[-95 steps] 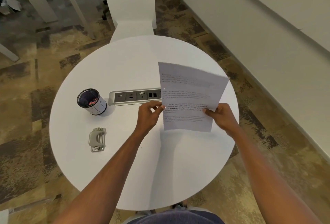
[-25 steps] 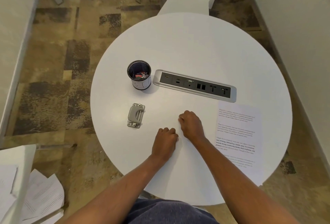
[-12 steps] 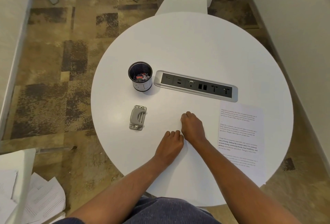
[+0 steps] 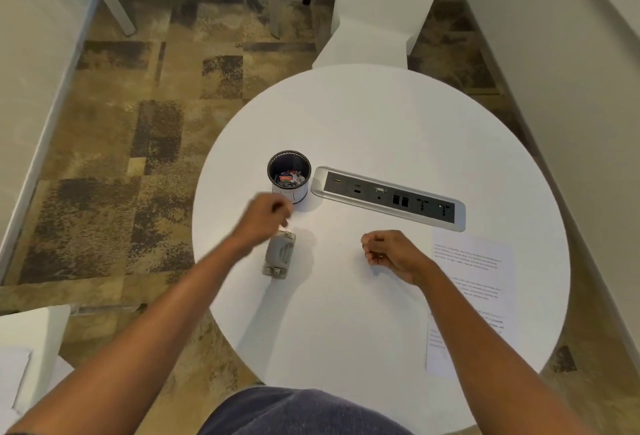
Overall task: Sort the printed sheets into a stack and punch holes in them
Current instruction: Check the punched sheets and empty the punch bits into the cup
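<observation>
Nearest, 2 bare forearms reach up from the lower edge over the round white table (image 4: pixel 346 348). The printed sheet (image 4: pixel 474 271) lies flat at the right, its far edge just short of the socket strip (image 4: pixel 388 197) and its right side well inside the table rim; the right forearm crosses its near-left part. The right hand (image 4: pixel 391 254) sits mid-table just left of the sheet, its grip curled loosely shut on nothing. Bare table lies open between the 2 hands and toward the near edge. The hole punch (image 4: pixel 278 254) rests near the left rim. The left hand (image 4: pixel 263 219), blurred, hovers at the punch's far end, just before the pen cup (image 4: pixel 289 176); I cannot tell how its grip stands. Beyond, half the table is bare up to a white chair (image 4: pixel 377 8).
</observation>
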Available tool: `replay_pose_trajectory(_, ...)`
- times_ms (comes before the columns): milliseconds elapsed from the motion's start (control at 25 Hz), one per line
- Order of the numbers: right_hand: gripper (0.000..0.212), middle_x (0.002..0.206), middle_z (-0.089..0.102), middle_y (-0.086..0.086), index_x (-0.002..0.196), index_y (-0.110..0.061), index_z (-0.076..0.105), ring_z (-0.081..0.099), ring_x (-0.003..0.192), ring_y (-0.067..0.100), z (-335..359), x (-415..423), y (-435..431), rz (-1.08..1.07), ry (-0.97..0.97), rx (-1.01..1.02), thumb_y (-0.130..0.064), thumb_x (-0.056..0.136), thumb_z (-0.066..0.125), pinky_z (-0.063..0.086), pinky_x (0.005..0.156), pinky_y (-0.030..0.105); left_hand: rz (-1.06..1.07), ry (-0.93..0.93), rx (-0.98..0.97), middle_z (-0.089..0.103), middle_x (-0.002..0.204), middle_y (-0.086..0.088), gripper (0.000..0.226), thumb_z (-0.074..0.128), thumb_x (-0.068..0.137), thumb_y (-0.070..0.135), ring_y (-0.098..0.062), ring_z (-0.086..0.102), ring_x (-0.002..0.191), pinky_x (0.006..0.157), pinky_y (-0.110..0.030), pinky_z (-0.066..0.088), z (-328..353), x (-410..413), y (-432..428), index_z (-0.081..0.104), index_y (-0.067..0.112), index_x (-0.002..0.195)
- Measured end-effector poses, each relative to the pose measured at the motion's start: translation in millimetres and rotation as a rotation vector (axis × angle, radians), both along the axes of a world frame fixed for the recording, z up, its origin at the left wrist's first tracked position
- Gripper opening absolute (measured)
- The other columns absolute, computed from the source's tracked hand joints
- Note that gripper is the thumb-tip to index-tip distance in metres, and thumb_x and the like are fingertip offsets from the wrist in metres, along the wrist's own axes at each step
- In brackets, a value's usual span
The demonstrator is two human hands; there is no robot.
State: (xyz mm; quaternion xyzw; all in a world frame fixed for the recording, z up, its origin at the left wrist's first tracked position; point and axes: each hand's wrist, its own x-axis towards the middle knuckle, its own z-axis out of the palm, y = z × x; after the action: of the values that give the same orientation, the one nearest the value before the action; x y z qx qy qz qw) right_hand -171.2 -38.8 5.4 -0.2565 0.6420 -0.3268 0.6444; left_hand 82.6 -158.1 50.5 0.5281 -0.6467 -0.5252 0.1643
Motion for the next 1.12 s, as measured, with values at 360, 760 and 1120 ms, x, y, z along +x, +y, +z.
replay_pose_trajectory(360,0.01,0.067,0.058,0.008,0.084,-0.004,0.066,0.054,0.056,0.014,64.7,64.4,-139.8,-0.037,0.171,-0.272,-0.003,0.091,0.058,0.046,0.054,0.022,0.23,0.128,-0.08,0.063,0.064,-0.006,0.021,0.065,0.079,-0.005,-0.014,0.056,0.056,0.053,-0.024,0.046,15.0,-1.3,-84.8,0.067,0.013,0.069)
replay_pose_trajectory(760,0.009,0.079,0.068,0.008,0.081,-0.002,0.071,0.059,0.077,0.017,45.8,89.7,-177.6,0.121,0.618,-0.372,-0.009,0.082,0.066,0.047,0.073,0.031,0.11,-0.057,-0.246,0.066,0.069,-0.008,0.009,0.059,0.081,0.007,-0.023,0.064,0.065,0.062,-0.034,0.054,-0.8,-13.3,-95.8,0.062,0.015,0.081)
replay_pose_trajectory(1120,0.022,0.106,0.062,0.012,0.107,-0.007,0.064,0.054,0.082,0.011,47.7,89.4,-145.6,0.129,0.687,-0.433,-0.016,0.086,0.066,0.046,0.077,0.028,0.011,-0.049,-0.356,0.061,0.09,0.0,0.022,0.053,0.085,-0.001,-0.026,0.064,0.071,0.069,-0.036,0.055,-14.1,-5.0,-77.2,0.065,0.013,0.098)
